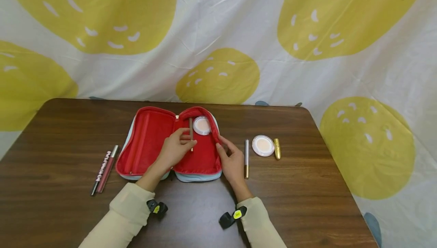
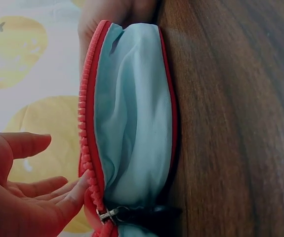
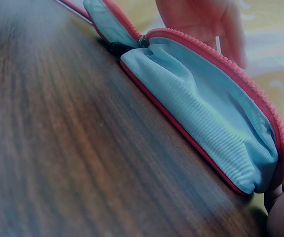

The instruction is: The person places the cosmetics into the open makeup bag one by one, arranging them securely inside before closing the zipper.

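on the table (image 1: 307, 206), the pouch (image 1: 155, 138) lies spread side to side, mouth up — likely soft and light, best held by the rim, where my right hand (image 1: 233, 160) pinches it. over its right half, i can't tell whether my left hand (image 1: 173, 148) grips the brown pencil (image 1: 190, 125); its long axis runs away from me — probably light, best taken mid-shaft.

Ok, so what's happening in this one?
A person's right hand grips the edge of an open pale blue fabric pouch lined in red; the left hand is at a slim brown stick inside, its hold on it unclear. A round pale compact sits inside too. Left of the pouch lie two slender pinkish sticks; right of it, a slim silver and gold tube, another round compact and a short gold tube.
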Motion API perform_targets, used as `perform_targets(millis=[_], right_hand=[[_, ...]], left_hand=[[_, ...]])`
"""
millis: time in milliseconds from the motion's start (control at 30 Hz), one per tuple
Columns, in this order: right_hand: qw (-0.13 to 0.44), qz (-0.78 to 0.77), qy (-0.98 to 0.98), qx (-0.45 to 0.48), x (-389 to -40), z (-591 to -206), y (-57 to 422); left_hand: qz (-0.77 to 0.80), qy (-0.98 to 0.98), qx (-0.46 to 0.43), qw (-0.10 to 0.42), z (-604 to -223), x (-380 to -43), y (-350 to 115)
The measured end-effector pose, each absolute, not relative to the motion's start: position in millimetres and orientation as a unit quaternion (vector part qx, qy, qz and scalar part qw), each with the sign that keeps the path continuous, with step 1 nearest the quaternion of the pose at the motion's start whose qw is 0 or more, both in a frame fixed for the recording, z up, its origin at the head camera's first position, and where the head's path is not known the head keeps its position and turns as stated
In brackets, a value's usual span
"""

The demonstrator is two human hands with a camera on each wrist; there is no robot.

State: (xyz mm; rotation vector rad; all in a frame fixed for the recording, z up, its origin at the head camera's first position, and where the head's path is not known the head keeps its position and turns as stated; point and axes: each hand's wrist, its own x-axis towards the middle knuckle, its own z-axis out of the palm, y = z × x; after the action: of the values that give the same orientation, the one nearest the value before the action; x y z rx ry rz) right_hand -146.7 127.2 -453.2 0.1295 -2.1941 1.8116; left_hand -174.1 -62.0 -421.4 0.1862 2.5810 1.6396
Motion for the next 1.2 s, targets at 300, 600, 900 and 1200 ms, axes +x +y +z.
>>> perform_targets(millis=[300,600,900,1200], right_hand=[[0.144,0.628,-0.764,0.038,-146,-455,127],[0.148,0.625,-0.765,0.033,-149,-457,128],[0.149,0.625,-0.766,0.035,-152,-460,126],[0.147,0.624,-0.766,0.039,-153,-458,126]], left_hand=[[0.556,0.828,0.072,0.003,-412,-156,-80],[0.558,0.823,0.075,-0.078,-396,-126,-127],[0.548,0.821,-0.011,-0.162,-387,-102,-190],[0.656,0.718,-0.103,-0.206,-402,-89,-232]])
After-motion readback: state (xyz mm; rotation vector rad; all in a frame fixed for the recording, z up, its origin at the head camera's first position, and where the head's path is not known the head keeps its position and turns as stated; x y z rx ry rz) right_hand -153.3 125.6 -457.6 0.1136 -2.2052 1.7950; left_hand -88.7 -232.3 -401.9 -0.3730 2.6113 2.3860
